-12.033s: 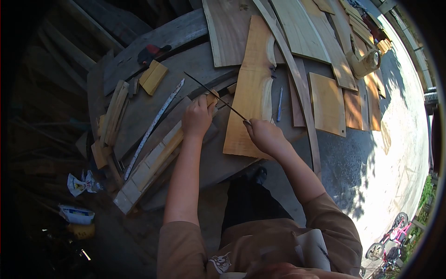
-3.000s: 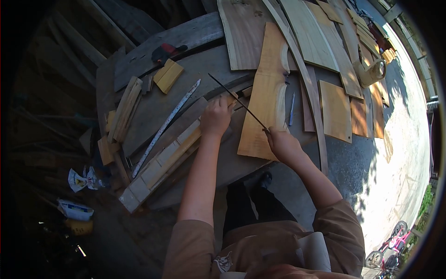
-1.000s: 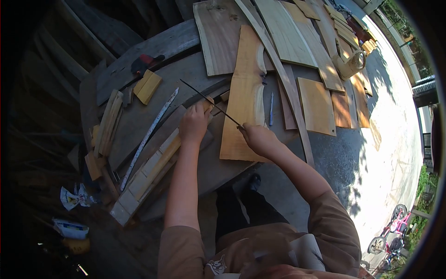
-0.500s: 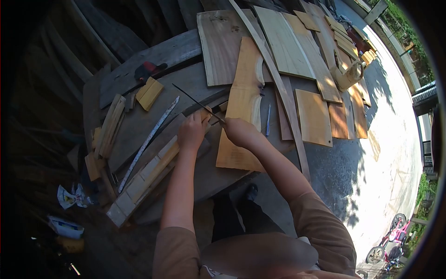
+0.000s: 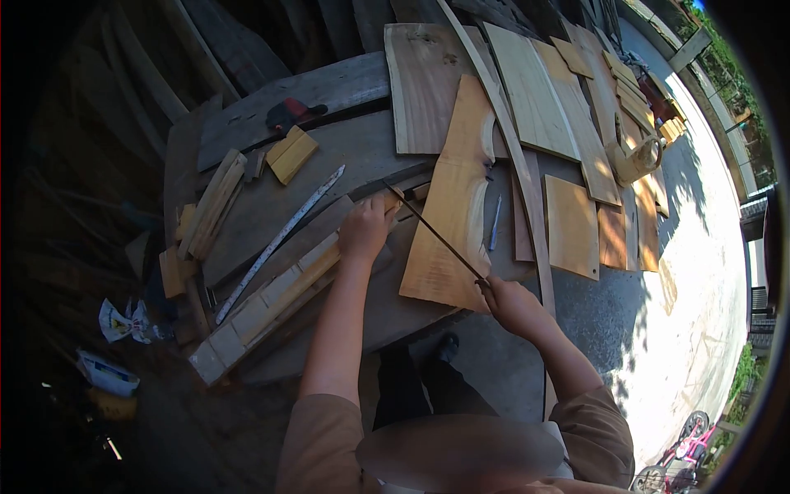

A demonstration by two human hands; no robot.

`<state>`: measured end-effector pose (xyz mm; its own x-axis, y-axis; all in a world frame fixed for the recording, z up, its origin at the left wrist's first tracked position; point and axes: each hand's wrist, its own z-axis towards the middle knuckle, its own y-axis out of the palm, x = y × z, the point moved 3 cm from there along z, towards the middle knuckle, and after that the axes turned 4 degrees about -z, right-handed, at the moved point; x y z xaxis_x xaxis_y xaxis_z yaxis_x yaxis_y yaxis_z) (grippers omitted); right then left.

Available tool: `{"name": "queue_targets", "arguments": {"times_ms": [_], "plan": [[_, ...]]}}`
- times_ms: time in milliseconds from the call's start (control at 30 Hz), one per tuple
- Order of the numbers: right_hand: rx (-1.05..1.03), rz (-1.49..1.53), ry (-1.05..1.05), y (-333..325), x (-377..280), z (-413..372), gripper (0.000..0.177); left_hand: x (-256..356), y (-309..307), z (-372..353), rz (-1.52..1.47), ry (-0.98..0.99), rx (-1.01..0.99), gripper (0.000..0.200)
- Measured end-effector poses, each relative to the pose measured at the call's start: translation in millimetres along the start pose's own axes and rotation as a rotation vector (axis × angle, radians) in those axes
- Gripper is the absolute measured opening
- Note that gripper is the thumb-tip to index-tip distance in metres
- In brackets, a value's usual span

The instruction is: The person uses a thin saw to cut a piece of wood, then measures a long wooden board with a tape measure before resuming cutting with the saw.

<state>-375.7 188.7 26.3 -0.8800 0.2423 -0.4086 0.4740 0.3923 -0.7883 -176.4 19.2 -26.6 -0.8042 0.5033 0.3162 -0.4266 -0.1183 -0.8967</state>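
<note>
My left hand [image 5: 364,229] presses with closed fingers on a small wooden block [image 5: 392,198], near the upper end of a long wooden beam [image 5: 247,323]. My right hand [image 5: 514,305] is wrapped round the handle of a hand saw, its long, thin, dark blade [image 5: 440,235] seen edge-on. The blade's far end crosses the block just past my left fingertips. Beneath the blade lies a wide plank [image 5: 440,198] with a wavy edge. My left fingers partly hide the block.
A speckled strip [image 5: 280,244] lies left of the beam, near a yellowish block [image 5: 292,155] and a dark red cap [image 5: 294,114]. A pen-like tool [image 5: 494,222] sits right of the plank. Several boards [image 5: 527,90] and a jug-like container [image 5: 636,165] are farther right.
My right hand has drawn the saw back toward my body and to the right, so the blade now spans the plank. My left hand stays on the block; the whole view has shifted slightly.
</note>
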Motion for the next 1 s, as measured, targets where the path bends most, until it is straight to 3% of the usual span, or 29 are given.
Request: {"name": "queue_targets", "arguments": {"times_ms": [267,667,933,1000], "plan": [[0.058,0.054,-0.184,3,-52,113,0.031,-3,-1,4,0.006,-0.016,-0.010,0.027],[-0.002,-0.082,-0.001,-2,-3,8,0.024,3,2,-2,0.022,0.031,0.043,0.027],[-0.130,-0.100,-0.064,-5,-16,19,0.027,-2,0,0,0.013,-0.009,0.047,0.027],[-0.081,-0.016,-0.054,6,-7,22,0.028,-1,-1,0,0.007,-0.022,0.041,0.028]]}}
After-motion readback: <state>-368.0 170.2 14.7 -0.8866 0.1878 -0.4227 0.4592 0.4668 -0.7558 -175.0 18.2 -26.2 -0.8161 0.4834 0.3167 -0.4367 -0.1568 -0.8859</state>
